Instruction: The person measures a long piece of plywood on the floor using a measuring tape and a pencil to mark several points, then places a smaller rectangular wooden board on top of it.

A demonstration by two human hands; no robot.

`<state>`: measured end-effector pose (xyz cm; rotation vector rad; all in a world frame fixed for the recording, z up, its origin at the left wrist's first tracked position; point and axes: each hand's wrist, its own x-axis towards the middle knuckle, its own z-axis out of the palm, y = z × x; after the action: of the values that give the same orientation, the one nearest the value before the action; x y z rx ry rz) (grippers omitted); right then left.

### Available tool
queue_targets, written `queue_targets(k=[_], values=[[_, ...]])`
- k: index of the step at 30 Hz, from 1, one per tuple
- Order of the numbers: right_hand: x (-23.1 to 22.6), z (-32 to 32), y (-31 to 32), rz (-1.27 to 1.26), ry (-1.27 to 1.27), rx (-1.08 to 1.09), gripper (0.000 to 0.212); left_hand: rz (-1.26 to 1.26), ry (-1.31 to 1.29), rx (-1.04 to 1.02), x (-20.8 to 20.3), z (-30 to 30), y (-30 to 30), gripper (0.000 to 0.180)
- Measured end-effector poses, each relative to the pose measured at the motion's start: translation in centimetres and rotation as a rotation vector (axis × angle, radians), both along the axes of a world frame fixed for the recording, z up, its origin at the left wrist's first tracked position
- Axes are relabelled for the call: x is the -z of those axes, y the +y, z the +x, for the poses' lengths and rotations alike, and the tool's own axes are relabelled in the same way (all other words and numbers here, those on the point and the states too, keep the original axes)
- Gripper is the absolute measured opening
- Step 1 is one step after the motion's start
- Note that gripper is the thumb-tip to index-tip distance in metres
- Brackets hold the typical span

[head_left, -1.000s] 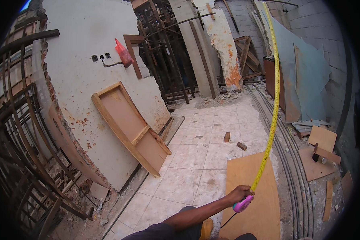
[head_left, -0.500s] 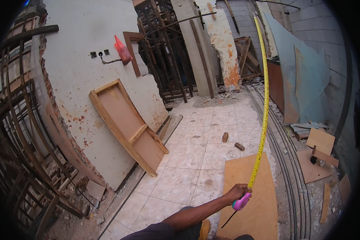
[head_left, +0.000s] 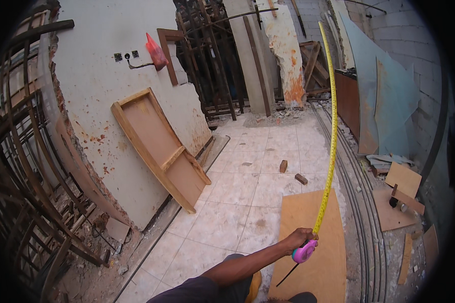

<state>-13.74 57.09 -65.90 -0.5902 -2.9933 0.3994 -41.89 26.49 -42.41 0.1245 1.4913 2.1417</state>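
Observation:
My left hand [head_left: 299,239] is closed around a pink and teal tape measure [head_left: 304,252], with a dark strap hanging below it. The yellow tape blade [head_left: 333,126] stands far out of the case, rising in a long curve with its free end in the air. Beneath the hand, a plywood sheet [head_left: 308,212] lies on the tiled floor, in front of my knees. My right hand is out of the picture.
A wooden framed panel [head_left: 154,144] leans on the damaged wall at left. Two small blocks, one a brown block [head_left: 301,179], lie on the tiles. Long rods [head_left: 356,217] run along the right. Board offcuts [head_left: 403,179] and bluish sheets [head_left: 389,101] stand beyond them.
The view has shifted slightly, so the surroundings sit a little higher. My left hand still grips the tape measure, and the extended blade looks about as long as before.

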Motion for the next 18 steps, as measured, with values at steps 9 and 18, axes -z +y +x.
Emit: queue_targets(k=[9,18], values=[[3.0,0.2,0.3,0.158,0.293,-0.038,0.053,0.011,-0.030,-0.027,-0.1,-0.1,0.2,0.021],[2.7,-0.2,-0.2,0.277,0.453,-0.032,0.050,0.024,-0.045,-0.015,0.2,-0.4,0.0,0.020]])
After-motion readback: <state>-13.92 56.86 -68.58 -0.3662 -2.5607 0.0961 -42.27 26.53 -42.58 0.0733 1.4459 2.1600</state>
